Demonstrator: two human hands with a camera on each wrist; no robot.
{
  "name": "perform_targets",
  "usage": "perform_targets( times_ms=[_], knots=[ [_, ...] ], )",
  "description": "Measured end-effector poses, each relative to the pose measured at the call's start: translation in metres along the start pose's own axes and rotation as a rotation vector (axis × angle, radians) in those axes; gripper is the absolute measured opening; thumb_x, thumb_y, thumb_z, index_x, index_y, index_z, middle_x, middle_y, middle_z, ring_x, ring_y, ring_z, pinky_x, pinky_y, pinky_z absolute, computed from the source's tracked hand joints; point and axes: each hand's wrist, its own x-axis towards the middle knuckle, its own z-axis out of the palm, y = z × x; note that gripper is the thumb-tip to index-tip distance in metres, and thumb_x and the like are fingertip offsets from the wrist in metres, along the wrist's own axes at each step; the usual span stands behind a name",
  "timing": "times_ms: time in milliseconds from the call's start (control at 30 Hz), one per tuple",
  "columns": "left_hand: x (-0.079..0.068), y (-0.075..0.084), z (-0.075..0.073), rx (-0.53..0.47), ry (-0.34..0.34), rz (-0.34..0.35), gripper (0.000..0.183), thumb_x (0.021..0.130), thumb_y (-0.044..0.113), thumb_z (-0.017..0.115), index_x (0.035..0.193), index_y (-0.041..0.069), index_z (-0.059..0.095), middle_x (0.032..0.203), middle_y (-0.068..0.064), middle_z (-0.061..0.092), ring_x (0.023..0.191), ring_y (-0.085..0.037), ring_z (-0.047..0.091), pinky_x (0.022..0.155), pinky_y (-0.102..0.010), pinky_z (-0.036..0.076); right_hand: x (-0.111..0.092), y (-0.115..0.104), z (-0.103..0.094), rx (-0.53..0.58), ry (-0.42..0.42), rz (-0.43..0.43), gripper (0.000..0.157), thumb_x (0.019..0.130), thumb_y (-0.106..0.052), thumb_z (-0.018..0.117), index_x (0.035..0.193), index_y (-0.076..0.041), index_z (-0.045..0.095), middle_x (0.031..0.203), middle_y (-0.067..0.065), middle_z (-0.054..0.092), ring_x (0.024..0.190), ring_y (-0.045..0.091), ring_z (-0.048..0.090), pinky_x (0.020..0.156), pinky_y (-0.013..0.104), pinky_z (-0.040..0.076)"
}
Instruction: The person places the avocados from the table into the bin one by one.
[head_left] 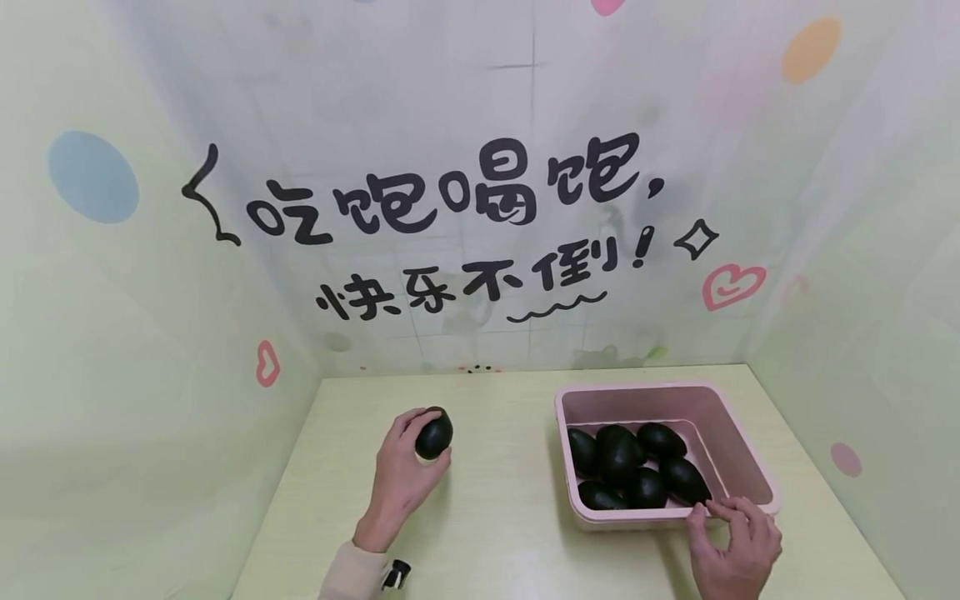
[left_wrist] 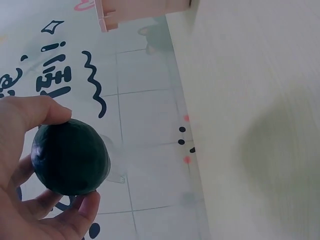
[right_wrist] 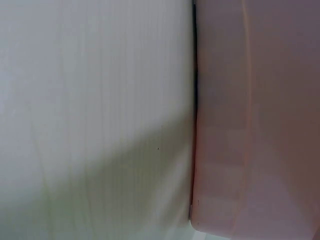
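In the head view, my left hand (head_left: 406, 469) grips a dark green avocado (head_left: 434, 435) over the left part of the table. The left wrist view shows this avocado (left_wrist: 72, 157) between the thumb and the curled fingers. To the right stands a pink plastic bin (head_left: 667, 514) with several more dark avocados (head_left: 619, 454) lying at its left and middle. At the bin's front right, my right hand (head_left: 733, 546) pinches the rim with thumb and fingertips, close to the tip of one avocado (head_left: 684, 479). In the right wrist view only the bin's outer wall (right_wrist: 222, 125) shows; that hand is hidden.
The pale wood-grain table (head_left: 495, 533) ends at a back wall (head_left: 465, 350) with printed black characters, and side walls rise at left and right. A small black object (head_left: 396, 574) is beside the left sleeve (head_left: 352, 572).
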Motion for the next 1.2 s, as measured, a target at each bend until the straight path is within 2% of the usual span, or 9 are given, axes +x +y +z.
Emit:
perform_targets(
  times_ms=[500,800,1033,1200],
  knots=[
    [0.008,0.021,-0.002,0.008,-0.020,0.080,0.055,0.076,0.012,0.091,0.128,0.017,0.074,0.133,-0.014,0.066,0.113,-0.035,0.071,0.086,-0.050,0.062,-0.002,0.004,-0.001,0.004,-0.003,0.013,0.041,0.085,-0.027,0.071,0.080,0.013,0.071,0.093,0.031,0.063,0.123,-0.008,0.047,0.107,0.023,0.026],
    [0.012,0.032,-0.004,0.002,-0.027,0.108,0.056,0.075,0.012,0.092,0.128,0.018,0.074,0.135,-0.013,0.066,0.114,-0.034,0.071,0.088,-0.049,0.061,0.001,-0.004,-0.002,-0.014,-0.036,0.023,0.040,0.085,-0.024,0.070,0.080,0.015,0.069,0.092,0.033,0.062,0.122,-0.008,0.045,0.106,0.024,0.023],
    [0.016,0.042,-0.004,-0.004,-0.055,0.133,0.054,0.076,0.013,0.092,0.127,0.018,0.075,0.137,-0.012,0.065,0.117,-0.032,0.069,0.090,-0.050,0.061,-0.001,0.003,-0.003,-0.015,-0.032,-0.004,0.047,0.089,-0.033,0.069,0.081,0.013,0.071,0.093,0.031,0.063,0.124,-0.010,0.045,0.107,0.023,0.024],
    [0.020,0.049,-0.001,-0.018,-0.069,0.162,0.054,0.076,0.013,0.092,0.126,0.019,0.074,0.136,-0.011,0.065,0.118,-0.032,0.069,0.090,-0.049,0.061,0.000,0.000,-0.002,-0.011,-0.026,-0.005,0.043,0.087,-0.029,0.069,0.080,0.014,0.070,0.092,0.032,0.062,0.124,-0.009,0.045,0.107,0.023,0.024]
  ],
)
